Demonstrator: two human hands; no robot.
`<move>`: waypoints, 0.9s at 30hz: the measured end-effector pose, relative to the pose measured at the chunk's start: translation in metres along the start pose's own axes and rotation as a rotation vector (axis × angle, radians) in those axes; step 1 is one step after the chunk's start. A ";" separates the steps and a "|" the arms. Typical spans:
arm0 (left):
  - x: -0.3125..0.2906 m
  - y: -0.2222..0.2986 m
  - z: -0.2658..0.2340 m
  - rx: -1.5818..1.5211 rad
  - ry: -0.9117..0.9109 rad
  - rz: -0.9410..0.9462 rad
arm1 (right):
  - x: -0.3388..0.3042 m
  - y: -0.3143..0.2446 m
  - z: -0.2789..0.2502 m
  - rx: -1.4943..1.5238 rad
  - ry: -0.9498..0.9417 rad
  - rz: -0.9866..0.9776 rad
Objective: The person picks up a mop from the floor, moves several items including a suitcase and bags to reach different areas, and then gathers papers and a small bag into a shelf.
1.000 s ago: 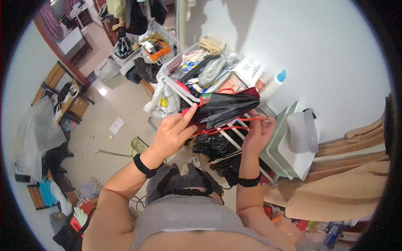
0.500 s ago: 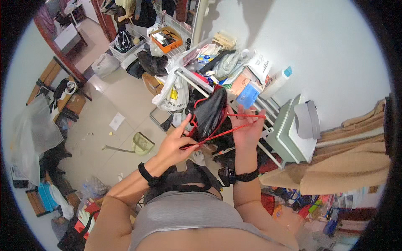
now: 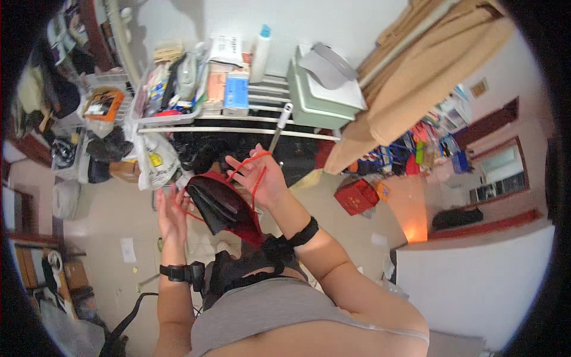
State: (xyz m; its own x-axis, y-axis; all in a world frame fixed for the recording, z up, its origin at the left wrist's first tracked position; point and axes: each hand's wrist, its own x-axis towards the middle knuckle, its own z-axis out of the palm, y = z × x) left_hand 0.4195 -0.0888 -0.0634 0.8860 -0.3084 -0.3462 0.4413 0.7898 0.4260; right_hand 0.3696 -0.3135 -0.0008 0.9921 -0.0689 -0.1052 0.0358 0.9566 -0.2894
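A black and red drawstring bag [image 3: 223, 205] hangs between my hands, tilted, its dark side facing up. My left hand [image 3: 172, 220] is at the bag's left, fingers pointing up, with one end of the red cord running to them; their exact hold is blurred. My right hand [image 3: 264, 181] is raised at the bag's right, fingers partly spread, and the red cord [image 3: 256, 189] is looped over them and drawn away from the bag. Both wrists carry black straps with small devices.
Ahead is a white metal rack [image 3: 238, 129] with a blue box [image 3: 236, 94], a white bottle [image 3: 260, 53] and a filled plastic bin [image 3: 169, 95]. A green storage box [image 3: 324, 98] stands at its right. A white plastic bag [image 3: 157, 160] hangs at left; a red bag [image 3: 357, 197] sits on the floor.
My view has turned right, so the rack now lies straight ahead. Both hands still have the bag's cord; the right hand has risen with its loop, and the bag has tilted the other way.
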 end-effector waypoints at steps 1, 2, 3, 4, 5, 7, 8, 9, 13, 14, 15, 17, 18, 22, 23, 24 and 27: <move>0.005 0.001 0.006 0.241 -0.066 0.121 | -0.008 -0.006 -0.003 -0.145 0.167 -0.115; 0.006 0.003 0.010 0.480 -0.129 0.255 | -0.016 -0.009 -0.007 -0.283 0.334 -0.218; 0.006 0.006 0.019 0.595 -0.221 0.253 | -0.025 -0.012 -0.016 -0.342 0.366 -0.319; 0.005 0.003 0.026 0.592 -0.239 0.243 | -0.035 -0.017 -0.020 -0.344 0.371 -0.339; 0.004 0.000 0.032 0.750 -0.445 0.181 | -0.043 -0.020 -0.023 -0.587 0.374 -0.369; -0.013 -0.023 0.074 0.762 -0.633 -0.037 | -0.060 -0.023 -0.036 -0.986 0.328 -0.475; -0.013 -0.041 0.078 0.764 -0.656 -0.038 | -0.068 -0.020 -0.033 -1.011 0.371 -0.400; -0.012 -0.061 0.075 0.896 -0.791 0.024 | -0.072 -0.012 -0.035 -1.121 0.309 -0.445; -0.023 -0.111 0.109 1.255 -0.946 0.272 | -0.093 -0.017 -0.025 -1.595 0.393 -0.452; -0.025 -0.120 0.118 1.250 -0.979 0.269 | -0.099 -0.025 -0.027 -1.594 0.415 -0.478; -0.027 -0.131 0.126 1.260 -0.945 0.228 | -0.104 -0.033 -0.031 -1.554 0.419 -0.508; -0.031 -0.154 0.142 1.226 -0.944 0.199 | -0.115 -0.050 -0.045 -1.515 0.436 -0.572; -0.032 -0.166 0.151 1.233 -0.953 0.202 | -0.120 -0.061 -0.059 -1.508 0.437 -0.583; -0.037 -0.221 0.197 1.313 -1.149 -0.039 | -0.150 -0.115 -0.090 -1.201 0.412 -0.718; -0.032 -0.238 0.199 1.341 -1.252 -0.017 | -0.162 -0.131 -0.098 -1.231 0.423 -0.682; -0.029 -0.256 0.205 1.402 -1.310 -0.063 | -0.176 -0.148 -0.104 -1.269 0.415 -0.682; -0.026 -0.303 0.218 1.513 -1.398 -0.197 | -0.213 -0.187 -0.117 -1.260 0.423 -0.620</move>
State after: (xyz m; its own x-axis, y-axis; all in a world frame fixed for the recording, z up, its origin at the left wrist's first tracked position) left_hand 0.2935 -0.4351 -0.0014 -0.0131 -0.9989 -0.0447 -0.3812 -0.0364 0.9238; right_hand 0.1379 -0.5112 -0.0359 0.7412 -0.6561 0.1421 0.0869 -0.1161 -0.9894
